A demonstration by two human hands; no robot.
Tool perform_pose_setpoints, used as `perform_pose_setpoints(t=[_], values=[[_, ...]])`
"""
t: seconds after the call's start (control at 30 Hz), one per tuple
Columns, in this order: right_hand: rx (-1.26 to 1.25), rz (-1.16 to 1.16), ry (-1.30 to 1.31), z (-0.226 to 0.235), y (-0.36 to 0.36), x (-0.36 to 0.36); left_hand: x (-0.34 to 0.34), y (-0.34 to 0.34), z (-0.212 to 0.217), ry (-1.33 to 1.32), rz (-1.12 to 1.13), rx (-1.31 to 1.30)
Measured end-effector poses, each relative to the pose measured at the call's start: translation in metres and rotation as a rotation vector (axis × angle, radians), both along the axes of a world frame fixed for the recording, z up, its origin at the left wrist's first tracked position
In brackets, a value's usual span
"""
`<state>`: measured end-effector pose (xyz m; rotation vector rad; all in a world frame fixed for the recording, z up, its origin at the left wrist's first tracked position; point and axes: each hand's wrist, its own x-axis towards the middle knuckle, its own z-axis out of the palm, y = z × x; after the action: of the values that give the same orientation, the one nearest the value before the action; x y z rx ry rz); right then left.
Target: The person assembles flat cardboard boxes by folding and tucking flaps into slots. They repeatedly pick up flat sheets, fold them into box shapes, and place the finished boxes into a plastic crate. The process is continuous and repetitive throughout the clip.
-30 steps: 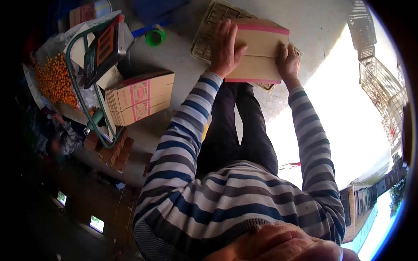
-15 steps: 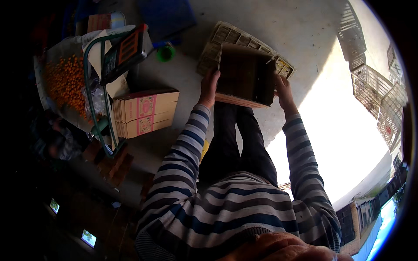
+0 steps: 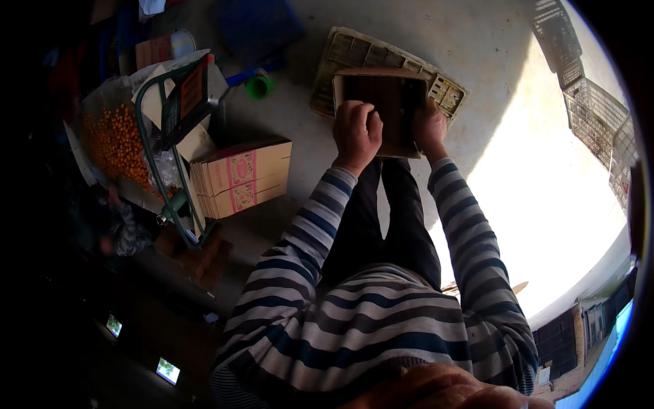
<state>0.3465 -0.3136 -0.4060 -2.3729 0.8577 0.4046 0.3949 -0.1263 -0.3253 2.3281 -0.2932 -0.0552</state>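
A cardboard box point(image 3: 385, 92) with its top open and a dark inside is in front of my legs. Below it lies a beige plastic pallet-like crate point(image 3: 375, 45), showing past the box's far and right sides. At the box's near left edge my left hand point(image 3: 357, 133) is closed, fingers curled over the cardboard. My right hand point(image 3: 429, 127) grips the right wall, its fingertips partly lost in shadow. What lies at the bottom of the box is too dark to make out.
To my left stand folded flat cartons point(image 3: 242, 177), a digital scale point(image 3: 187, 102) on a green metal frame point(image 3: 139, 123), and a heap of small orange fruits point(image 3: 116, 140). A green round container point(image 3: 259, 86) sits beyond. Grey mesh crates point(image 3: 593, 112) stand at far right. Another person's sleeve point(image 3: 129, 232) shows at left.
The box has come down and nearer to the crate, slightly left. My left hand has shifted from its outer left side onto the near left edge, fingers curling; my right hand has moved inward.
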Motion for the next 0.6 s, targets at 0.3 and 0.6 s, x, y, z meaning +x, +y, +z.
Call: perform_pose_setpoints(t=[0.3, 0.6], values=[[0.033, 0.001, -0.143, -0.006, 0.001, -0.002, 0.026, -0.073, -0.131, 0.600, 0.151, 0.361], [0.083, -0.025, -0.174, 0.002, -0.003, -0.006, 0.014, -0.048, -0.168, 0.161, 0.100, 0.411]])
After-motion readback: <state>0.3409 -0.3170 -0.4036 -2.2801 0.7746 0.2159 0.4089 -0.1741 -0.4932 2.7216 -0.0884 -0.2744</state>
